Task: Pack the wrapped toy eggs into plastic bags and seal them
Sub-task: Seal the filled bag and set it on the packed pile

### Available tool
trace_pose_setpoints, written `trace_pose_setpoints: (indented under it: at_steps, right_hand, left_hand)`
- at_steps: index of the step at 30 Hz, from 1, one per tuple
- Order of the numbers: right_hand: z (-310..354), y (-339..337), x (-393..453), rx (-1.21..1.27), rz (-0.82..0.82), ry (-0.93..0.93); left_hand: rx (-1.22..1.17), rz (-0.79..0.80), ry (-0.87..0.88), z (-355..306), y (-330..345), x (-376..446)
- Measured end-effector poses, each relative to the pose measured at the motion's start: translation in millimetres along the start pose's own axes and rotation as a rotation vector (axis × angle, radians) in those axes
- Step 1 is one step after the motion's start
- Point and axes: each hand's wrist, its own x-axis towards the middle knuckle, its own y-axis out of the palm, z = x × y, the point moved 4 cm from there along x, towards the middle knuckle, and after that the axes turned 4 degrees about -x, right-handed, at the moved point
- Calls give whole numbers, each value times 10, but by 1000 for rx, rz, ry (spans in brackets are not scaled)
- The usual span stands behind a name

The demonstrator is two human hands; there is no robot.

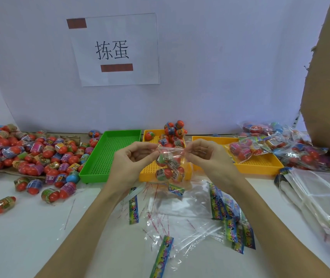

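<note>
A clear plastic bag [170,167] with several wrapped toy eggs inside hangs in the air over the middle orange tray [148,173]. My left hand [134,159] pinches the bag's top left corner. My right hand [202,155] pinches its top right corner. A big heap of loose wrapped eggs [29,155] lies on cardboard at the left. More eggs [172,133] are piled at the back of the middle tray.
An empty green tray [110,155] stands left of centre. A second orange tray [258,163] at the right holds filled bags [292,147]. Empty bags with colourful headers [228,215] and red strips litter the near table. A bag stack [320,193] and a cardboard box [328,87] are at the right.
</note>
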Motion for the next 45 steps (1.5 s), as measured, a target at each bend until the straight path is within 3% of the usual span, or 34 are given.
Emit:
trace_pose_setpoints:
  at_steps: [11, 20, 27, 30, 35, 37, 41, 43, 45]
  right_hand:
    - [-12, 35, 10, 154, 11, 24]
    - [-57, 155, 4, 238, 14, 97]
    - [-41, 224, -39, 6, 50, 46]
    - [-47, 172, -22, 65, -25, 39]
    - [-73, 131, 17, 301, -17, 76]
    - [-60, 133, 15, 286, -42, 66]
    - [-69, 58, 1, 82, -232, 70]
    - [-57, 74, 5, 110, -142, 158]
    - [-17, 183, -18, 307, 60, 288]
  left_hand:
    - [-369, -18, -242, 71, 125, -15]
    - [-46, -16, -254, 129, 154, -61]
    - [-31, -69, -203, 83, 120, -56]
    - [-43, -71, -184, 45, 146, -54]
    - [-138, 99, -243, 52, 211, -81]
    - [-189, 62, -236, 13, 206, -82]
    - [-99, -113, -112, -88, 151, -78]
    - [46, -150, 64, -157, 132, -90]
    - [254, -74, 322, -215, 188, -109]
